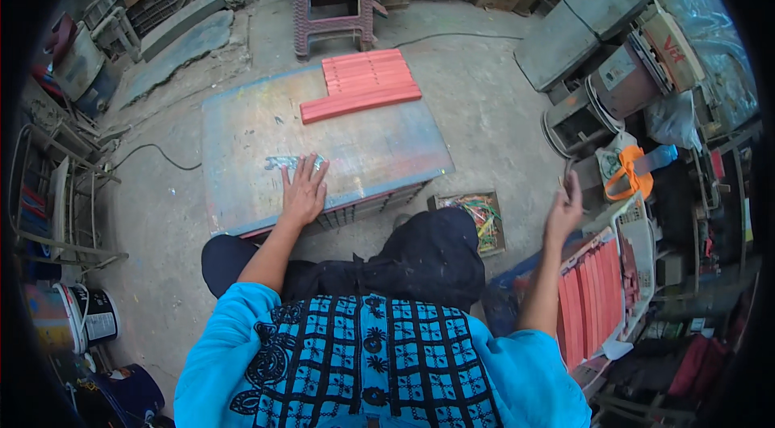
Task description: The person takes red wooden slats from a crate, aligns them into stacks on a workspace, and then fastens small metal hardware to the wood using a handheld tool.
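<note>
My left hand (303, 192) lies flat on a worn low board (242, 137), fingers spread. Its fingertips touch a small bluish-silver patch or piece (278, 162) whose kind I cannot make out. Raised at the right, apart from the board, is my right hand (563, 208), its fingers drawn together; what they hold, if anything, is too small to name. Red strips (367, 77) lie side by side on the far right part of the board, with a longer red bar (361, 105) across their near side. More red strips (593, 295) fill a crate beside my right forearm.
A small box of thin coloured sticks (482, 221) sits on the floor by my knee. Beyond the board stands a plastic stool (333, 4). Metal cans (583, 117) and an orange-handled bag (628, 172) line the right side; a paint bucket (97, 315) stands left.
</note>
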Action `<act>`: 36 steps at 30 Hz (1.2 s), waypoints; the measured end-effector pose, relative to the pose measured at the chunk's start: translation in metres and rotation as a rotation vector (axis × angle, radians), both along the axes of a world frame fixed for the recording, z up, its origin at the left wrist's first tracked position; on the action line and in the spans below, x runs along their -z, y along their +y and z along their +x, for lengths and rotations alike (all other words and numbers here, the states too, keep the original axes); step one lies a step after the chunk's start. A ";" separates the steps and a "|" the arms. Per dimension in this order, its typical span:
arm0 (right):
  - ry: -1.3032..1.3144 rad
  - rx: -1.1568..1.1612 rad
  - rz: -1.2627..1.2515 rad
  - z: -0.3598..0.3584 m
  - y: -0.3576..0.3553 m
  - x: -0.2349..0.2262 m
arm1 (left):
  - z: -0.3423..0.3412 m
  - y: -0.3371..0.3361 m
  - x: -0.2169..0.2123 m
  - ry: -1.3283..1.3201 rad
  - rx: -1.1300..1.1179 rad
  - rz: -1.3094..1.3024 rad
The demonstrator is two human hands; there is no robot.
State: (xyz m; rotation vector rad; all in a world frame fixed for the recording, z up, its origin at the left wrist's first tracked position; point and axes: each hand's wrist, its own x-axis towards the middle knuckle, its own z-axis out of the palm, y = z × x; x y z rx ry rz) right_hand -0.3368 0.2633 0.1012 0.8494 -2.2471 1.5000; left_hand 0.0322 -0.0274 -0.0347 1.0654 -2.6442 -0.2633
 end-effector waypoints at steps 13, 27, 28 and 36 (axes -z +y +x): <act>0.073 0.761 0.287 -0.029 0.281 0.028 | 0.012 -0.013 0.030 -0.117 -0.118 -0.084; -0.037 0.441 0.812 -0.059 0.221 0.020 | 0.009 -0.011 0.026 -0.097 -0.098 -0.084; -0.085 0.439 0.887 -0.058 0.212 0.014 | 0.009 -0.011 0.026 -0.092 -0.095 -0.080; -0.153 0.243 1.089 -0.082 0.212 0.019 | 0.022 -0.016 0.033 -0.096 -0.102 -0.093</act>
